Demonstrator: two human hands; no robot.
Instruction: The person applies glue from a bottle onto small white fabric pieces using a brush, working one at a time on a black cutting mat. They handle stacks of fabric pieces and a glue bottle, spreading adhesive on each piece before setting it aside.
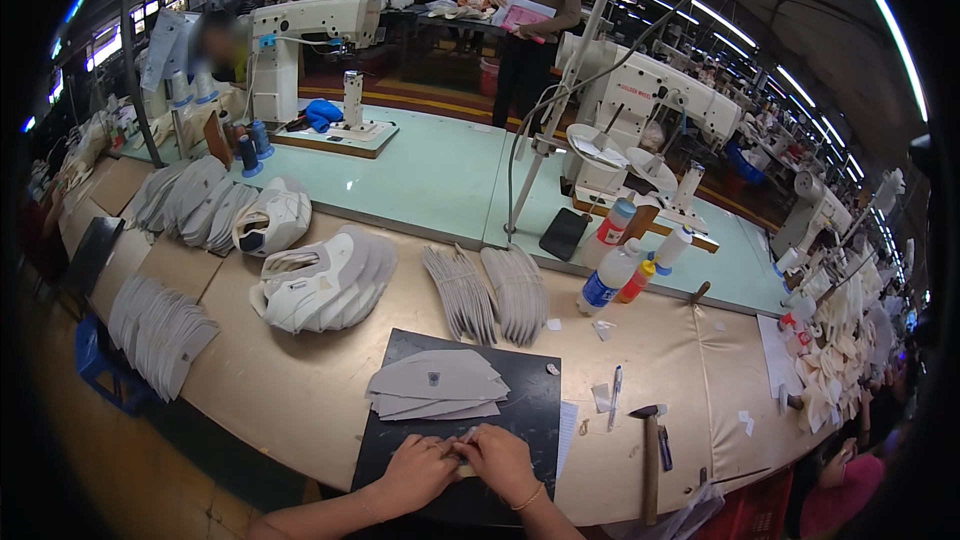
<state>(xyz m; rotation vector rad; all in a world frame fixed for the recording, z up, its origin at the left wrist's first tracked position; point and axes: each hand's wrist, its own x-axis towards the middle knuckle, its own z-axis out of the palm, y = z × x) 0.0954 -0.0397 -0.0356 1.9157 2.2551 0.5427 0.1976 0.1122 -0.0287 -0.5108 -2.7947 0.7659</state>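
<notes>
My left hand (420, 467) and my right hand (502, 458) meet over the near part of a black board (530, 405). Their fingers are pinched together on something small, mostly hidden by the fingers. A pale yellowish bit shows just beneath them, too little to name. Just beyond my fingertips lies a stack of flat light-grey shoe-upper pieces (438, 380), the top one bearing a small dark square mark. Farther back stand two banded bundles of grey cut pieces, a left bundle (459, 292) and a right bundle (514, 292).
Left are stacked white-grey shoe uppers (335, 280) and fanned grey pieces (160, 335). On the right lie a hammer (650, 465), a pen (615, 397) and bottles (608, 275). Sewing machines (650, 90) stand on the green bench (430, 160) behind. A person (540, 15) stands beyond.
</notes>
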